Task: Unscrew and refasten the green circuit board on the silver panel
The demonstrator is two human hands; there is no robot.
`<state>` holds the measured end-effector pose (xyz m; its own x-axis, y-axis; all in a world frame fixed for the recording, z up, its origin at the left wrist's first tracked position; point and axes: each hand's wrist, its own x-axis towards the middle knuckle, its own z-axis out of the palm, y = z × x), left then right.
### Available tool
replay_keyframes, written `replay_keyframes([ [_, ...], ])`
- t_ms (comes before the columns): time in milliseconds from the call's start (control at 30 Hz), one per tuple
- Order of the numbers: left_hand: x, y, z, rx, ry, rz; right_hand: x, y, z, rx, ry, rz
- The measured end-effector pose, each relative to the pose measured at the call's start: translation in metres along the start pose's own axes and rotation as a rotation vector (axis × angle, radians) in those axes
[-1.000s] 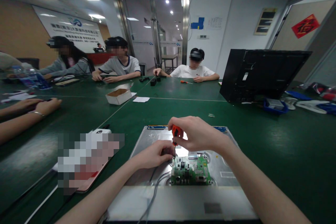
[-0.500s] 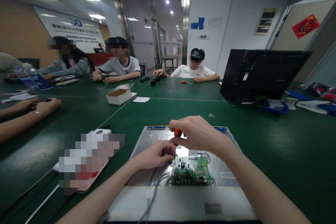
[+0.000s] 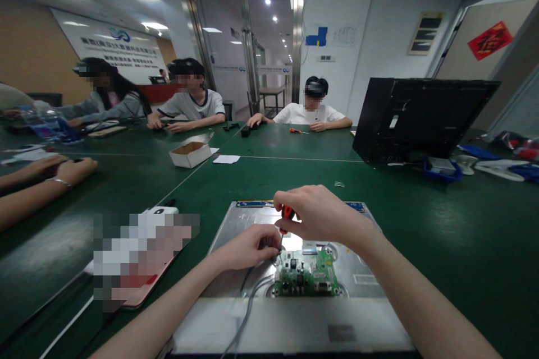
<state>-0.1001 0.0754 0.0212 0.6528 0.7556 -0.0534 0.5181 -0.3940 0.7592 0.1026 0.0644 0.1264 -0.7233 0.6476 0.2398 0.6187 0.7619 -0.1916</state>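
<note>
An orange and black screwdriver [image 3: 288,212] is upright in my right hand [image 3: 314,214], with fingers and thumb closed around its handle. Its thin shaft points down at the upper left corner of a green circuit board [image 3: 307,274]. My left hand [image 3: 256,245] is at that same corner, thumb and fingers pinched beside the screwdriver tip; whatever they hold is too small to make out. The board lies on the metal back of a flat display panel [image 3: 362,322]. Grey cables [image 3: 248,311] run from the board's left side toward me.
Left of the panel lie a pink-edged phone [image 3: 138,300] and cables. Farther off are an open white box [image 3: 191,155] and paper [image 3: 226,159]. A black monitor [image 3: 425,118] and blue tray [image 3: 442,170] are at right. A co-worker's hands [image 3: 71,173] rest at left; other people sit opposite.
The screwdriver handle has turned slightly, and my right hand has shifted a little to the right. My left hand stays at the board's corner. Across the table, a person's hand lowered onto black objects.
</note>
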Motion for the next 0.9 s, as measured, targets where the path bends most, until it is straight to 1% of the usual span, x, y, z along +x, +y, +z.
replay_keyframes([
  [133, -0.0001, -0.0002, 0.0008, -0.004, 0.008, 0.004, -0.0025, -0.0007, -0.0022, -0.001, -0.014, -0.025],
  [300, 0.0009, -0.0053, 0.0015, -0.041, 0.005, 0.033, -0.0064, -0.0006, -0.0043, 0.089, -0.032, -0.104],
  [400, 0.0012, -0.0058, 0.0013, -0.049, -0.002, 0.039, -0.0055, 0.0010, -0.0033, 0.080, -0.045, -0.077],
  [567, 0.0011, -0.0037, 0.0008, 0.000, 0.014, 0.008, -0.0023, 0.0024, -0.0010, -0.003, -0.013, -0.047],
  [733, 0.0015, -0.0064, 0.0016, -0.016, -0.002, 0.000, -0.0016, 0.0010, -0.0004, -0.050, -0.013, -0.011],
  [800, 0.0017, -0.0076, 0.0017, -0.025, -0.002, 0.007, -0.0024, -0.0006, -0.0018, -0.031, -0.015, -0.021],
  [900, 0.0023, -0.0087, 0.0014, -0.032, -0.001, 0.026, -0.0044, -0.0032, -0.0046, 0.042, -0.026, -0.071],
])
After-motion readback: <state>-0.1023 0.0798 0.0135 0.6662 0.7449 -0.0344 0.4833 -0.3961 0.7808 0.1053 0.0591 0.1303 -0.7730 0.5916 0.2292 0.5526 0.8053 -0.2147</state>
